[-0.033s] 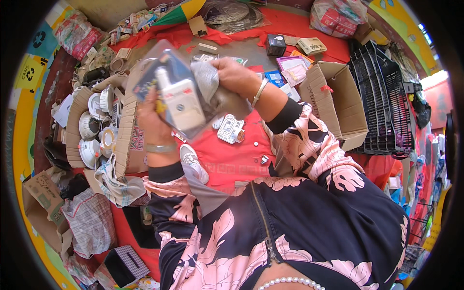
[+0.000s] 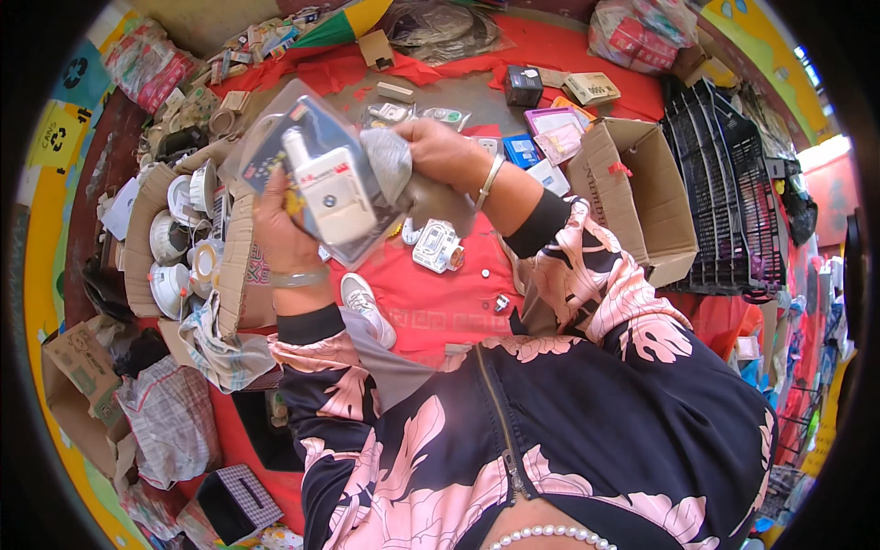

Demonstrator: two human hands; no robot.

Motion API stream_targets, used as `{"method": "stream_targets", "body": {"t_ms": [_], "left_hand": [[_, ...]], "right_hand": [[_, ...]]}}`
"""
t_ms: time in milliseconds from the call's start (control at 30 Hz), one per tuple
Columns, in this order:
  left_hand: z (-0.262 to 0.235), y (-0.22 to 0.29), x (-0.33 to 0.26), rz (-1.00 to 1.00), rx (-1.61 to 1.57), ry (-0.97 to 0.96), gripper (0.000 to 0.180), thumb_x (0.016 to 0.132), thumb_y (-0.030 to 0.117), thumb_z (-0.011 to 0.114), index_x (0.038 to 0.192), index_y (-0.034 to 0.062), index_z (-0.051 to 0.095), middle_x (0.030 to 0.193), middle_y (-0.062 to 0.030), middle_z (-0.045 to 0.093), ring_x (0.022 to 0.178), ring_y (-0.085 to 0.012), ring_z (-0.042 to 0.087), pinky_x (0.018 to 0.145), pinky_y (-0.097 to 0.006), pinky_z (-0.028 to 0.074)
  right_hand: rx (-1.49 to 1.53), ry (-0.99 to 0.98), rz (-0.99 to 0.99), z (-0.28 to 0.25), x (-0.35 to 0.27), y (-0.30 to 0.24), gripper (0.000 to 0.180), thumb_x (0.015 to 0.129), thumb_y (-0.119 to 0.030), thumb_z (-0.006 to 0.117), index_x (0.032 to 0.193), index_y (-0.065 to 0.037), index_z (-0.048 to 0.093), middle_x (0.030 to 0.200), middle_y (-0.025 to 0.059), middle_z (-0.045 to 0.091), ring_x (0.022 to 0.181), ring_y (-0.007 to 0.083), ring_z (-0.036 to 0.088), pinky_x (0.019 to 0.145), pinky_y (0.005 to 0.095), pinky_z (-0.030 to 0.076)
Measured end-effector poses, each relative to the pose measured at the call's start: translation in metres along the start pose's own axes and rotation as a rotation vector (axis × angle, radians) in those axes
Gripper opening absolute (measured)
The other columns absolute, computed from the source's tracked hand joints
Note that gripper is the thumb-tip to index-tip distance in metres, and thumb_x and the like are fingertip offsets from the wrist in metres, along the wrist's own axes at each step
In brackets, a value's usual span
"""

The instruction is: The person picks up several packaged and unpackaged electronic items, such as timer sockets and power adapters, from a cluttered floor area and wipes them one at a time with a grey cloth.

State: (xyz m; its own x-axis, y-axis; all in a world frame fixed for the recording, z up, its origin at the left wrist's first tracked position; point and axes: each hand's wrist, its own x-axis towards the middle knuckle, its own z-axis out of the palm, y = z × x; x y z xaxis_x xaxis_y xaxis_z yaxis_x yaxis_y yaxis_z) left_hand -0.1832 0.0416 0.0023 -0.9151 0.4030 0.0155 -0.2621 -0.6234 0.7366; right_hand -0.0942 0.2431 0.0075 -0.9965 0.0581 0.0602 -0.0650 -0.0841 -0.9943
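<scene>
Up in front of me, my left hand (image 2: 284, 229) grips a clear plastic blister pack (image 2: 339, 206) by its left edge. Inside the pack lie a white boxy device with a short stem and a dark blue card. My right hand (image 2: 445, 151) is closed on a grey cloth (image 2: 388, 163), which touches the pack's upper right side; a darker part of the cloth hangs below. On the red sheet (image 2: 422, 307) beneath the hands is a white device (image 2: 434, 246) with its inner side showing, and a small metal piece (image 2: 501, 302) lies to its right.
At the left stands a cardboard box (image 2: 240, 266) with several round white lamps (image 2: 168, 238). On the right are an open cardboard box (image 2: 632, 202) and a black plastic crate (image 2: 724, 192). Packaged goods (image 2: 557, 133) lie farther back. A checked bag (image 2: 170, 422) sits lower left.
The blister pack and my left hand have shifted slightly left, and the pack looks less blurred. My right hand, with the cloth, has moved slightly left along with them.
</scene>
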Motion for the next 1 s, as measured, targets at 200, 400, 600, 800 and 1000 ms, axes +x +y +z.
{"method": "stream_targets", "body": {"t_ms": [200, 400, 600, 800, 1000], "left_hand": [[-0.016, 0.013, 0.003, 0.091, -0.023, 0.112, 0.028, 0.093, 0.02, 0.048, 0.11, 0.0, 0.057, 0.103, -0.0113, 0.064, 0.09, -0.0225, 0.065, 0.08, -0.035, 0.053], [-0.017, 0.014, 0.005, 0.1, -0.079, 0.057, 0.027, 0.091, 0.023, 0.053, 0.108, 0.0021, 0.059, 0.101, -0.0094, 0.065, 0.088, -0.0206, 0.065, 0.078, -0.033, 0.054], [-0.019, 0.002, 0.012, 0.046, 0.194, 0.128, 0.073, 0.084, 0.043, 0.064, 0.136, 0.0032, 0.032, 0.137, -0.0081, 0.036, 0.127, -0.0248, 0.035, 0.105, -0.035, 0.029], [0.027, -0.022, -0.014, -0.054, -0.096, -0.119, 0.058, 0.086, 0.044, 0.058, 0.128, 0.0081, 0.041, 0.118, -0.0082, 0.05, 0.109, -0.0224, 0.048, 0.091, -0.04, 0.04], [0.024, -0.012, -0.013, -0.029, -0.176, -0.035, 0.053, 0.085, 0.03, 0.058, 0.126, 0.0013, 0.043, 0.118, -0.0111, 0.052, 0.106, -0.0245, 0.054, 0.091, -0.038, 0.043]], "right_hand": [[0.207, -0.152, 0.156, 0.008, -0.006, 0.006, 0.024, 0.089, -0.015, 0.057, 0.107, -0.001, 0.064, 0.092, 0.0017, 0.065, 0.08, 0.0086, 0.059, 0.072, 0.0251, 0.049], [0.3, -0.147, 0.203, 0.01, -0.017, -0.005, 0.026, 0.089, -0.015, 0.058, 0.109, -0.001, 0.061, 0.093, 0.0032, 0.065, 0.079, 0.0104, 0.061, 0.071, 0.0265, 0.051], [-0.408, 0.175, -0.286, 0.01, -0.017, -0.021, 0.021, 0.077, -0.015, 0.062, 0.092, -0.001, 0.06, 0.079, 0.011, 0.062, 0.073, 0.0188, 0.062, 0.065, 0.0315, 0.049], [-1.312, 0.231, -0.802, 0.051, -0.027, -0.008, 0.017, 0.067, -0.017, 0.064, 0.073, -0.008, 0.05, 0.07, 0.0068, 0.05, 0.068, 0.0251, 0.054, 0.058, 0.0354, 0.046], [-0.945, -0.037, -0.61, 0.059, -0.034, -0.012, 0.018, 0.072, -0.018, 0.066, 0.082, -0.005, 0.059, 0.08, 0.0114, 0.059, 0.076, 0.0302, 0.059, 0.065, 0.0318, 0.049]]}}
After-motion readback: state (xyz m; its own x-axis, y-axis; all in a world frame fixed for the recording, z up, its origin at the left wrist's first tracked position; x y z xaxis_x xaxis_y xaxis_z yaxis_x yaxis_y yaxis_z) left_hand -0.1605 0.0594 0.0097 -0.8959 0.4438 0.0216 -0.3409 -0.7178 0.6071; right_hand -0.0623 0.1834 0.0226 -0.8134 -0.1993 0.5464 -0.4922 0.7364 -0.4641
